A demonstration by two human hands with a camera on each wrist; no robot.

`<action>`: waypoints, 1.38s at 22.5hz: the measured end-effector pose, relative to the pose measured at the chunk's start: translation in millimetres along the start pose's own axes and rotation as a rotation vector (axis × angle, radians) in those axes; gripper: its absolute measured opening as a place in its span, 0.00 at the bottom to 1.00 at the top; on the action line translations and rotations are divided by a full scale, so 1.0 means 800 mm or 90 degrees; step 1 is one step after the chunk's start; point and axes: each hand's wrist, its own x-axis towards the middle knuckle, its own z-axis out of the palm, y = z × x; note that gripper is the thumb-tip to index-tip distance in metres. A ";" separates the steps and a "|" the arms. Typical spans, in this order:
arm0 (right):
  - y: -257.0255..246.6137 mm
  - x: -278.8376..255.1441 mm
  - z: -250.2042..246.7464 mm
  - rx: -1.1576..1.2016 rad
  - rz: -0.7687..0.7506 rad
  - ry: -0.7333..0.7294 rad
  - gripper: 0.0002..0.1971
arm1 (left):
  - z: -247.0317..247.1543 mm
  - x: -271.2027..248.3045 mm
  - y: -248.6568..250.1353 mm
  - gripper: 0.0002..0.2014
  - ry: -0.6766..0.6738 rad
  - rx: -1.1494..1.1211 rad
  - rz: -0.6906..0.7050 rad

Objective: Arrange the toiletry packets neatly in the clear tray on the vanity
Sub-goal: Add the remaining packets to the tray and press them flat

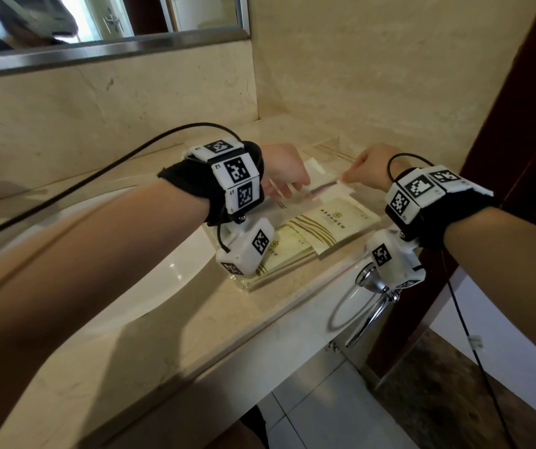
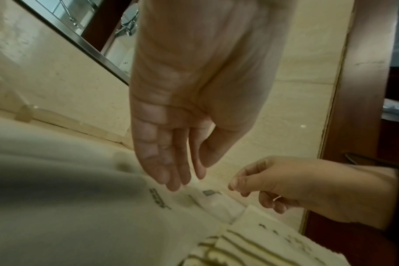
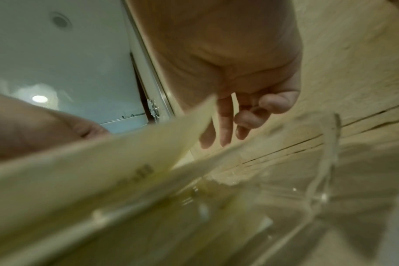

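Note:
The clear tray (image 1: pixel 292 281) stands on the vanity in the corner by the wall. Cream packets with gold stripes (image 1: pixel 334 218) lie flat in it, one overlapping another (image 1: pixel 289 251). At the tray's far end a narrow white packet (image 1: pixel 325 189) lies across them. My left hand (image 1: pixel 287 187) rests straight fingers on its left part; the left wrist view shows the fingers (image 2: pixel 171 180) extended onto the packets (image 2: pixel 218 203). My right hand (image 1: pixel 354 175) pinches the white packet's right end between thumb and forefinger. In the right wrist view the curled fingers (image 3: pixel 234 126) sit behind a blurred packet (image 3: pixel 125 171).
A white sink basin (image 1: pixel 150 280) lies left of the tray. A chrome ring holder (image 1: pixel 370 286) juts from the vanity's front edge below my right wrist. The tiled wall and mirror (image 1: pixel 98 27) stand behind, and a dark wood door frame (image 1: pixel 519 124) to the right.

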 end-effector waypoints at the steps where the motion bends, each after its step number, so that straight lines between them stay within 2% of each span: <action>1: 0.002 -0.001 -0.001 0.005 0.002 0.005 0.20 | -0.001 0.000 -0.001 0.16 -0.003 0.000 0.004; 5: 0.009 -0.009 -0.013 0.071 0.018 0.022 0.16 | -0.013 -0.009 -0.005 0.12 0.013 -0.001 0.050; 8: 0.009 -0.020 -0.011 0.090 0.038 0.013 0.08 | -0.020 -0.023 -0.013 0.08 0.032 0.004 0.069; 9: 0.009 -0.024 -0.009 0.107 0.040 0.014 0.09 | -0.021 -0.029 -0.017 0.08 0.038 0.021 0.078; 11: 0.007 -0.040 -0.004 0.149 0.012 0.022 0.12 | -0.023 -0.049 -0.030 0.08 0.048 0.079 0.107; 14: -0.003 -0.067 0.006 0.193 -0.086 0.029 0.14 | -0.016 -0.081 -0.043 0.12 0.050 0.212 0.187; 17: -0.014 -0.095 0.023 0.109 -0.246 -0.029 0.16 | 0.014 -0.112 -0.063 0.16 0.027 0.333 0.250; 19: -0.016 -0.100 0.037 0.040 -0.298 -0.045 0.19 | 0.033 -0.117 -0.076 0.16 0.027 0.355 0.267; 22: -0.013 -0.094 0.053 -0.051 -0.279 -0.058 0.24 | 0.038 -0.117 -0.086 0.14 0.021 0.318 0.256; 24: -0.012 -0.088 0.053 -0.079 -0.260 -0.080 0.26 | 0.032 -0.117 -0.089 0.18 -0.013 0.295 0.254; 28: -0.008 -0.078 0.053 -0.132 -0.256 -0.097 0.24 | 0.026 -0.114 -0.102 0.22 -0.073 0.324 0.291; 31: -0.010 -0.073 0.055 -0.152 -0.242 -0.110 0.24 | 0.025 -0.112 -0.111 0.23 -0.080 0.309 0.317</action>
